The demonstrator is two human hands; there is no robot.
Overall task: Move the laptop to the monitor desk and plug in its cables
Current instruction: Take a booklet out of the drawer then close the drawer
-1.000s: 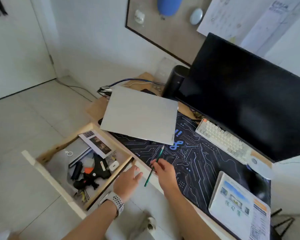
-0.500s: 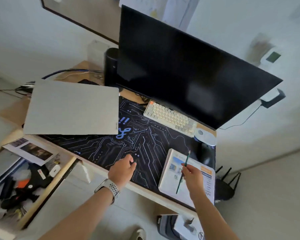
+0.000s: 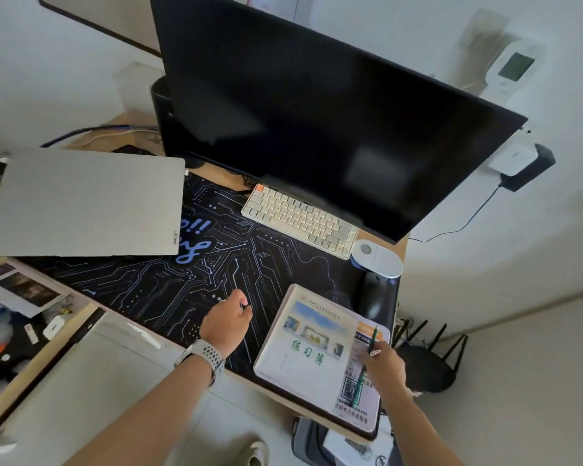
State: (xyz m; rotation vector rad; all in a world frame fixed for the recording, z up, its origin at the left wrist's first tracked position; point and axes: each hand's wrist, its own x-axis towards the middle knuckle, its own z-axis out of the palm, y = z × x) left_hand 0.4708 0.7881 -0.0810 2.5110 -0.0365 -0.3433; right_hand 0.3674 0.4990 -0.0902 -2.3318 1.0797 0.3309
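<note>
One flat matte-grey laptop on patterned desk mat.

The closed laptop shows a matt, finely brushed grey lid, the monitor a glossy black screen, the desk mat a smooth printed cloth, the worktop pale wood.

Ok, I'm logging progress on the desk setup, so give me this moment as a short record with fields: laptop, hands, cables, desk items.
laptop: closed grey laptop lying on the left of the desk mat, lid shut
left hand: left hand over the mat, fingers loosely curled, holding nothing
right hand: right hand holding a green pencil over the booklet
cables: none visibly plugged into the laptop
desk items: monitor, keyboard
</note>
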